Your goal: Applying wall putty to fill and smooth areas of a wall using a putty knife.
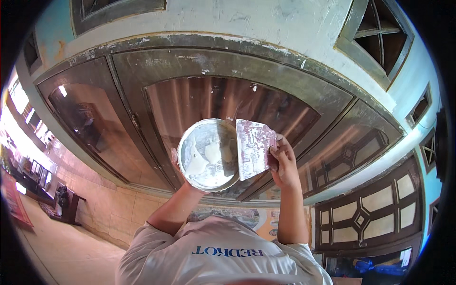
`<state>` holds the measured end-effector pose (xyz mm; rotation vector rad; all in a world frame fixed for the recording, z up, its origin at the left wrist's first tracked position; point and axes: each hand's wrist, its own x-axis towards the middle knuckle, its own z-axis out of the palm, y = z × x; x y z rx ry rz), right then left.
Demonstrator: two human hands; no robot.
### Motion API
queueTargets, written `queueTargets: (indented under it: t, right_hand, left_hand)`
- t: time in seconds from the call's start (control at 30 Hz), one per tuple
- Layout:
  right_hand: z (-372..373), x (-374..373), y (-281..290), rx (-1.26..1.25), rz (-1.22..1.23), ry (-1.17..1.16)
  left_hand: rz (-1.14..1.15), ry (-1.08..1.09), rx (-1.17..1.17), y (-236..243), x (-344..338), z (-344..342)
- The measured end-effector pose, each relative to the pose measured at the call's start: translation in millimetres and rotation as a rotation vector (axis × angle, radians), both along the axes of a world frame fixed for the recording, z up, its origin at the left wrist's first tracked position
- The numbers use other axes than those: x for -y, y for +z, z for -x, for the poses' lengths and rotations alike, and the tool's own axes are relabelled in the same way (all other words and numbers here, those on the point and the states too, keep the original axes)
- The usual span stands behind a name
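Observation:
A round, shallow tub (206,129) is held up before me, tilted so its inside shows. White putty (212,153) lies in it in smears and a small lump. My left hand (175,159) grips the tub from its left side and below; most of the fingers are hidden behind it. In my right hand (284,160) is a wide, flat putty spreader (255,149), pinkish and streaked with white putty. My fingers and thumb close on its right end. The spreader's long left edge is beside the tub's right rim; whether they touch I cannot tell.
Ahead stands a dark wood-framed window (228,99) with glass panes, its frame speckled white. Above it runs a pale, patchy wall (266,23). A wooden vent frame (380,33) sits upper right, and a panelled dark door (370,216) lower right. Dark furniture (66,204) stands at left.

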<state>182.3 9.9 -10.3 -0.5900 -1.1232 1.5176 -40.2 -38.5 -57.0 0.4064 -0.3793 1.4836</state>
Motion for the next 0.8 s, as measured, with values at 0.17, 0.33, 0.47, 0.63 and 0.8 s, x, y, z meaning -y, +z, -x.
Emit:
queueTargets:
  t: [0.17,0.33,0.47,0.63,0.8]
  right_hand:
    - [5.0,12.0,21.4,0.097,-0.044,0.035]
    - [26.5,9.5,17.6,0.08,-0.083,0.049]
    - [39.9,14.4,16.5,0.111,-0.112,0.036]
    - [42.0,14.9,19.9,0.086,-0.226,-0.16]
    - [34.2,18.3,23.1,-0.052,-0.39,-0.376]
  left_hand:
    - [0.085,0.016,-0.065,-20.2,7.7,10.7]
    - [-0.035,-0.043,-0.036,-19.4,19.0,8.4]
    - [0.0,-0.138,-0.016,-29.7,29.7,15.9]
    - [-0.014,-0.359,0.018,-27.8,43.3,16.7]
    - [-0.123,-0.191,-0.247,-43.8,38.7,23.7]
